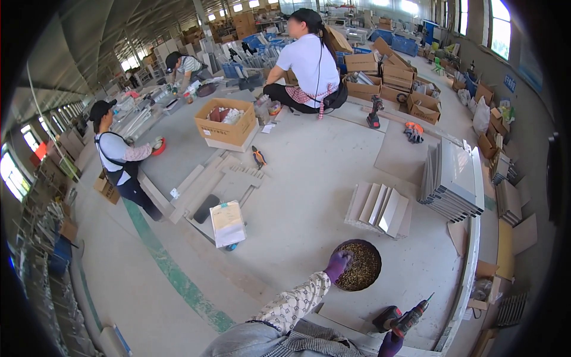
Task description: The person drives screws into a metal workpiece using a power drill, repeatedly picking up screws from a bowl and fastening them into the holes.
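My left hand (pixel 338 265), in a purple glove, reaches over the left rim of a round dark tray (pixel 379 269) filled with small brass-coloured screws (pixel 360 272). Its fingers are drawn together at the screws; what they pinch, if anything, is too small to make out. At the lower right my right hand (pixel 390 345), also purple-gloved, is wrapped round the grip of a cordless drill (pixel 405 321). The drill is dark with red parts, and its greenish bit points up and to the right, away from the tray.
Beyond the tray lie several leaning pale panels (pixel 383 207). Grey panels (pixel 453 178) are stacked at the right edge. Farther off are a clipboard with papers (pixel 228 224), pliers (pixel 259 157), a cardboard box (pixel 226 124), another drill (pixel 375 112) and gloves (pixel 414 132). Three people work beyond.
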`<state>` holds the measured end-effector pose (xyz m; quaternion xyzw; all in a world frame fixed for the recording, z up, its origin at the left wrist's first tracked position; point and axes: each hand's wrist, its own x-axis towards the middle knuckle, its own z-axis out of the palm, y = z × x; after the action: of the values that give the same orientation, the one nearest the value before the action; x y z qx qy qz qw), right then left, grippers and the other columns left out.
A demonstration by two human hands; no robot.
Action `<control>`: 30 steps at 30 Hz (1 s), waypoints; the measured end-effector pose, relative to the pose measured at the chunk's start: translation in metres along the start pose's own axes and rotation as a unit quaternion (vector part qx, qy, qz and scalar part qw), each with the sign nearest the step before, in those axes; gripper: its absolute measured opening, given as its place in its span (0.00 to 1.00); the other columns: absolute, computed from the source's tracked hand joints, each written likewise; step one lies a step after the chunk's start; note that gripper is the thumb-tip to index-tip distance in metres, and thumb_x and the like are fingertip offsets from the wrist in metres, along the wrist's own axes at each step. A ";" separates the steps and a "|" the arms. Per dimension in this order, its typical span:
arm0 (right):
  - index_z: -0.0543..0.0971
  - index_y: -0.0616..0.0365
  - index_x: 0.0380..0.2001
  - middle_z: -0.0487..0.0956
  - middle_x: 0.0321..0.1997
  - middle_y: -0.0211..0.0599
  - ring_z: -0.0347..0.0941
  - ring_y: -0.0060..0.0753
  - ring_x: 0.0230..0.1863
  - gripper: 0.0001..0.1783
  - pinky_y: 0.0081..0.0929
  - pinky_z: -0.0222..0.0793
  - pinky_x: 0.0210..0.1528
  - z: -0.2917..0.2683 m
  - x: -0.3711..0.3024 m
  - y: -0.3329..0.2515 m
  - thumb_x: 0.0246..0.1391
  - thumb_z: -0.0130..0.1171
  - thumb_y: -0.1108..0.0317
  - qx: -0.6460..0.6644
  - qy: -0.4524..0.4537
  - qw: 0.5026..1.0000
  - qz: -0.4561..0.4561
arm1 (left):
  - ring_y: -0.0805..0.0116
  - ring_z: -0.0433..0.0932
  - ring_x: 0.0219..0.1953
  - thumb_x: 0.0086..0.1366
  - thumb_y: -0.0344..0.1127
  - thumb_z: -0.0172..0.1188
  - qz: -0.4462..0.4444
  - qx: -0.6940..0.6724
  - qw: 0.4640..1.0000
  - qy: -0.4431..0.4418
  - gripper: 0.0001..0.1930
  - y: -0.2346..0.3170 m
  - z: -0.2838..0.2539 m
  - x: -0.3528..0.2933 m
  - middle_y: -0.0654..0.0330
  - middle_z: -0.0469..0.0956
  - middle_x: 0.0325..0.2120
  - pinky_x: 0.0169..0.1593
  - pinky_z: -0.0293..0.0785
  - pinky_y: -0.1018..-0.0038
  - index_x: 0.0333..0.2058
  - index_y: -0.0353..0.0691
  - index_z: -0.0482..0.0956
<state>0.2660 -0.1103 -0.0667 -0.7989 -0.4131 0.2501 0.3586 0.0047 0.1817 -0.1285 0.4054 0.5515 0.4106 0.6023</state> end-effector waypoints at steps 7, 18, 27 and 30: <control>0.73 0.64 0.48 0.78 0.40 0.35 0.74 0.27 0.39 0.23 0.26 0.70 0.44 0.053 0.045 0.089 0.47 0.63 0.72 0.130 0.084 0.977 -0.149 | 0.76 0.72 0.19 0.69 0.34 0.47 -0.192 -0.402 0.892 -0.073 0.10 -0.002 -0.018 0.000 0.65 0.76 0.23 0.19 0.67 0.79 0.40 0.39 0.78; 0.67 0.62 0.55 0.73 0.49 0.40 0.69 0.38 0.51 0.26 0.35 0.64 0.55 0.064 0.076 0.040 0.52 0.58 0.72 0.089 0.152 0.979 -0.107 | 0.64 0.81 0.40 0.68 0.27 0.50 -0.134 -0.302 0.938 -0.109 0.05 -0.002 -0.053 -0.066 0.53 0.79 0.40 0.43 0.80 0.72 0.39 0.36 0.74; 0.77 0.60 0.31 0.76 0.26 0.38 0.70 0.30 0.27 0.05 0.30 0.65 0.31 -0.002 -0.001 -0.189 0.49 0.56 0.76 0.170 -0.132 0.936 -0.278 | 0.71 0.79 0.36 0.68 0.31 0.53 -0.133 -0.424 0.894 -0.056 0.14 -0.021 -0.087 -0.119 0.60 0.79 0.37 0.40 0.78 0.78 0.50 0.35 0.74; 0.75 0.60 0.25 0.77 0.28 0.45 0.72 0.35 0.27 0.01 0.31 0.66 0.32 0.003 0.008 -0.208 0.47 0.55 0.77 0.029 -0.154 0.861 -0.485 | 0.76 0.76 0.33 0.68 0.34 0.55 -0.119 -0.445 0.883 -0.086 0.14 -0.005 -0.067 -0.135 0.64 0.77 0.36 0.37 0.75 0.83 0.50 0.35 0.74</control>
<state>0.1681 -0.0189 0.0927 -0.4384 -0.7906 0.1765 0.3893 -0.0695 0.0546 -0.0930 0.0597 0.3012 0.5017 0.8087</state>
